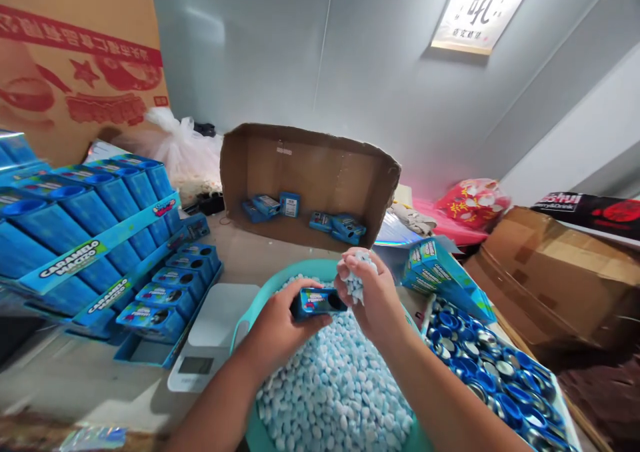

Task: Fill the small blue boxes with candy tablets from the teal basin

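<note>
My left hand [287, 315] is wrapped round a small blue candy box [315, 301], which lies tilted on its side with its round dark opening facing right. Close beside that opening, my right hand [373, 285] is closed round a handful of pale blue and white candies [356, 279]. Both hands are above a turquoise basin [257, 305] holding a heap of the same candies [340, 379]. Whether any candies are inside the box cannot be seen.
Left of the basin are a white digital scale [220, 315], a tray of blue boxes [173, 285] and stacked display trays [90, 239]. An open cardboard box [310, 152] with several blue boxes stands behind. At right are blue-rimmed lids [480, 359] and a brown carton [555, 272].
</note>
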